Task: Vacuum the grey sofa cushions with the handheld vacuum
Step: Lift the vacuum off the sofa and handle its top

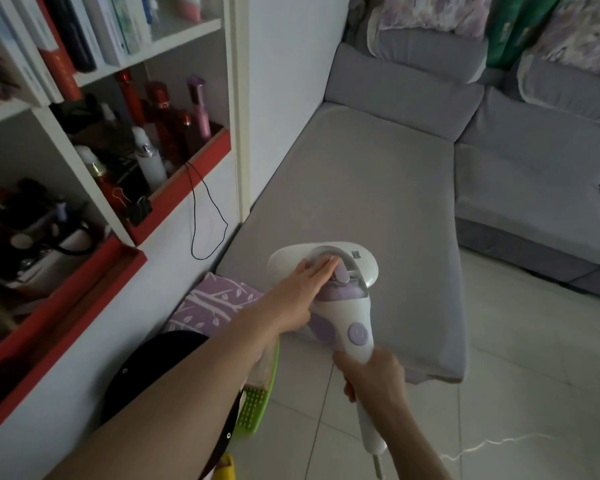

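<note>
**Mia:** What is closest to us?

**Ben:** The right hand (373,377). Its fingers wrap tight round the white handle of the handheld vacuum (340,296). A cord (492,445) trails from the handle's end over the tiled floor (534,358).

**Mia:** What does the vacuum look like?

**Ben:** It is white and purple. It has a round purple button on the handle and a wide, flat white head. On top sits a clear cup with a purple part inside.

**Mia:** Where is it?

**Ben:** Its head lies flat on the near end of the long grey sofa cushion (361,174), a bit left of the middle. The handle sticks out past the cushion's near edge.

**Mia:** And the other hand?

**Ben:** The left hand (302,289) lies flat on the clear cup, fingers straight and close together.

**Mia:** What is left of the vacuum?

**Ben:** A purple leafy pillow (215,303), a green plastic thing (257,403) and something black. I cannot tell what that is.

**Mia:** Is there room ahead?

**Ben:** Yes. Past the vacuum the cushion runs bare to a grey back pillow (402,81). Its left edge meets the white wall (284,98). Its right edge touches the next seat (527,174).

**Mia:** And far left?

**Ben:** A shelf (174,199) with red edges, holding bottles (160,133).
</note>
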